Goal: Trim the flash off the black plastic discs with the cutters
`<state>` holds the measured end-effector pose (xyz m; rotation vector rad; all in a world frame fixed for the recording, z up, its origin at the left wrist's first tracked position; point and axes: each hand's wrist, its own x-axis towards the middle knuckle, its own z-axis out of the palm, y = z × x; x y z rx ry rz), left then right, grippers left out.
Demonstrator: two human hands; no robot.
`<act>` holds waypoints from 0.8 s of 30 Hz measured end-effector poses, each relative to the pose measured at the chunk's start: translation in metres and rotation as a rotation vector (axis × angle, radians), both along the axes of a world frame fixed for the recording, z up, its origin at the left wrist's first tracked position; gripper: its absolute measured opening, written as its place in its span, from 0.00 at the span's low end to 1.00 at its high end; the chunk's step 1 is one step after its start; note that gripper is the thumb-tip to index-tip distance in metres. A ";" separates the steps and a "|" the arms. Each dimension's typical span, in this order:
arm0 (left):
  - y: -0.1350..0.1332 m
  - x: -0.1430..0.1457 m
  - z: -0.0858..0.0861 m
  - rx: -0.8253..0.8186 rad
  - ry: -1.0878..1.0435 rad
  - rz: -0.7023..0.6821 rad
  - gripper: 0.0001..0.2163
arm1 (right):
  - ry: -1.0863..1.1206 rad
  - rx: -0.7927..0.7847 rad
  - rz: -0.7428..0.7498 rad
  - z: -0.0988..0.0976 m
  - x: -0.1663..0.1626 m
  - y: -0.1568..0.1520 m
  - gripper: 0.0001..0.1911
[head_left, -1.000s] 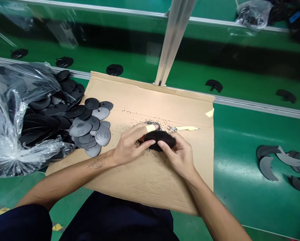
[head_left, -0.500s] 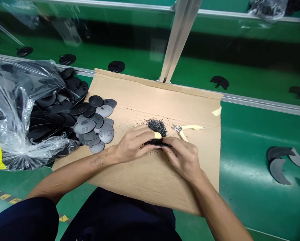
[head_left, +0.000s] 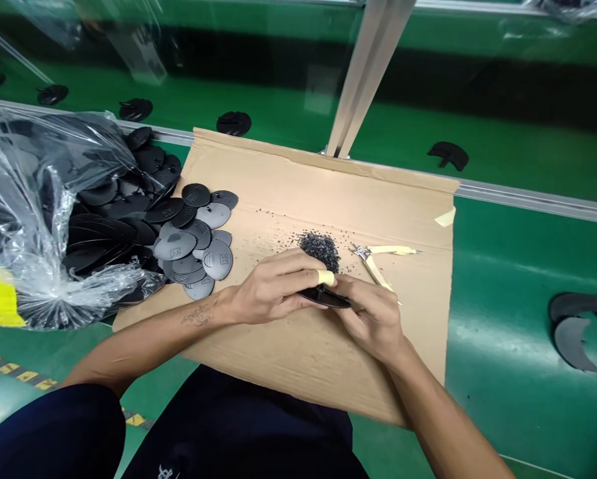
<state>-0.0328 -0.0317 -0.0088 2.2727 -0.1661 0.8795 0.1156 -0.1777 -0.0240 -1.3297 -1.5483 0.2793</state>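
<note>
A black disc point(head_left: 329, 298) is held edge-on just over the cardboard point(head_left: 298, 362), the left hand point(head_left: 271, 287) and right hand point(head_left: 373, 318) each with grip clenched on one end. Black chips point(head_left: 320, 249) and pliers point(head_left: 378, 261) lie just beyond; a pile point(head_left: 193, 243) spills from a bag point(head_left: 29, 199) at left.

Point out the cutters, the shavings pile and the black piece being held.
cutters point(head_left: 393, 250), head view, upper pale handle.
shavings pile point(head_left: 319, 247), head view, its middle.
black piece point(head_left: 331, 299), head view, its exposed edge.
</note>
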 end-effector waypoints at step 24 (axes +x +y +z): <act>-0.003 -0.001 -0.001 0.016 -0.034 0.004 0.08 | -0.071 -0.063 0.003 0.003 0.003 -0.005 0.08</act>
